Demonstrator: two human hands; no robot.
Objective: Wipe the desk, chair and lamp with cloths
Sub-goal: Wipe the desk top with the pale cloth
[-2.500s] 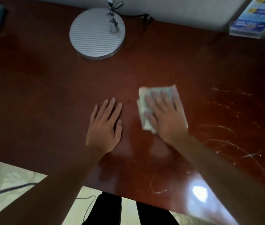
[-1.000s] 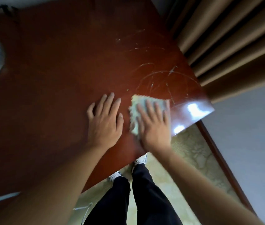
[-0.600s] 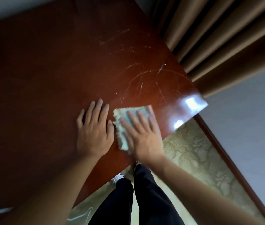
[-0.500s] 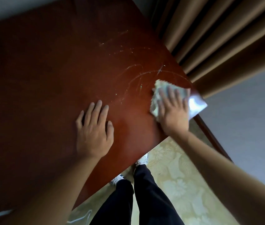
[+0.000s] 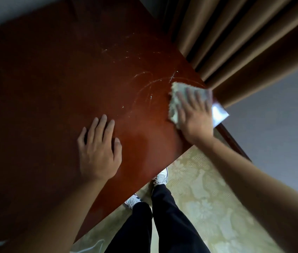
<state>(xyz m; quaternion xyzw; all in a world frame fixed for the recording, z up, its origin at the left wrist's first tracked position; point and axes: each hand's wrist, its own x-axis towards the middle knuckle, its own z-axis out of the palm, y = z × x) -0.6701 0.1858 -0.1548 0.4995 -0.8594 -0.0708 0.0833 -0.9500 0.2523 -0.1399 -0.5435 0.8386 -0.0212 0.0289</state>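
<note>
While the right hand point(image 5: 193, 114) presses the pale cloth point(image 5: 176, 99) flat with straight, spread fingers, it sits at the far right corner of the desk point(image 5: 53, 88), hard by the edge where the curtain point(image 5: 245, 42) hangs. The white streaks point(image 5: 144, 83) lie just to the left of the cloth and a little farther up the desk, so by my reckoning the next stroke has to sweep back leftward and away from the body. That hand is plainly the nearer one to them. The left hand point(image 5: 98, 150) lies open, palm down on the wood, well apart from the cloth and holding nothing, only bracing. Compared with half a second ago, little differs: cloth and right hand are in much the same corner spot, blurred now, and the left hand has not shifted. A second ago the cloth was beside the left hand, near the front edge.
</note>
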